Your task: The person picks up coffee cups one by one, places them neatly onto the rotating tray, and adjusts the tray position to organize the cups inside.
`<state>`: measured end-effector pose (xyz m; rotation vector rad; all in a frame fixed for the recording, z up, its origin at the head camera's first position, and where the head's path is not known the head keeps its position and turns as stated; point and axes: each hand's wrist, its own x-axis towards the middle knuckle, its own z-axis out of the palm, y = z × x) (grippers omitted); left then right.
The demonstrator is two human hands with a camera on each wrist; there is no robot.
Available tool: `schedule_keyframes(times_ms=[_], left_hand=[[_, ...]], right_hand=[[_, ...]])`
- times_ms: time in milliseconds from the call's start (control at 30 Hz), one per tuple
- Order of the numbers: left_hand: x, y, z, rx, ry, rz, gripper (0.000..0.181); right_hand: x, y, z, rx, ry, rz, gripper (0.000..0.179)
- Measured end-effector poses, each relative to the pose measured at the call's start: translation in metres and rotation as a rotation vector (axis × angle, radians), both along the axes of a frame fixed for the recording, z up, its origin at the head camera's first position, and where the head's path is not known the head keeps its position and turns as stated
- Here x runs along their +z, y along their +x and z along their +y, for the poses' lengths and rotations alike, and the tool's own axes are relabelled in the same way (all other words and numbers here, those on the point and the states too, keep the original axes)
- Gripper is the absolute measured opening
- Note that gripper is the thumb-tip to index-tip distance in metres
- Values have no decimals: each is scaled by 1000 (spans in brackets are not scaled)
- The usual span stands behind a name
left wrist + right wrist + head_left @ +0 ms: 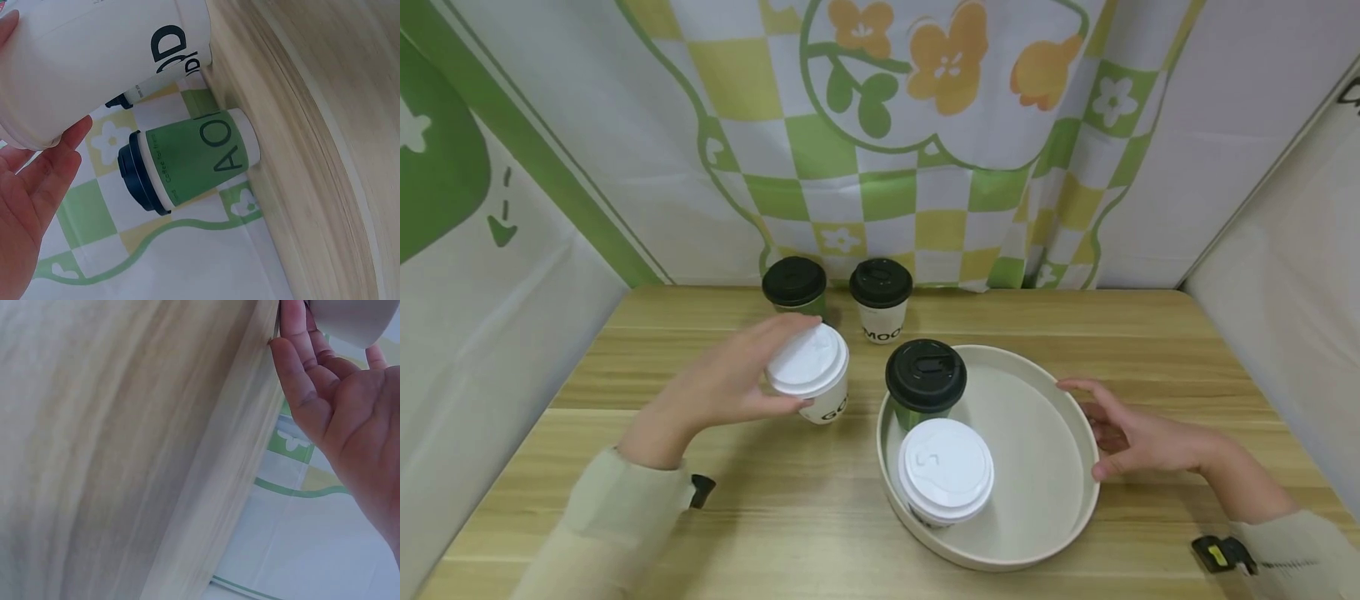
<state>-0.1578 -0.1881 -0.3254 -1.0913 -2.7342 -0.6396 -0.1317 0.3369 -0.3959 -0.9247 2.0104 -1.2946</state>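
My left hand [730, 375] holds a white paper cup [825, 402] near its white lid, thumb on the near side and fingers on the far side. In the left wrist view, fingertips lie along this cup's lid edge. At the right of a round cream tray [1078, 517], my right hand [1138, 437] touches the outer wall with thumb and fingers spread along the rim. Inside the tray, a green cup with a black lid [927, 377] stands at the left, and a white-lidded cup [946, 468] stands in front of it.
Behind my left hand, a green cup with a black lid [194, 159] and a white cup with a black lid [882, 321] stand upright near the back of the wooden table [760, 533]. A checkered, flower-printed curtain [917, 183] hangs along the back edge.
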Motion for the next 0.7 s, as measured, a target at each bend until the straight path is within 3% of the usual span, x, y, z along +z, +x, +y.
schedule_keyframes(times_ms=[467,700], left_hand=[[-2,0,5,-24,3,13,88],[-3,0,8,-27,4,8,88]], right_hand=[[0,5,-1,-11,23,17,102],[0,-11,4,1,-3,40,100]])
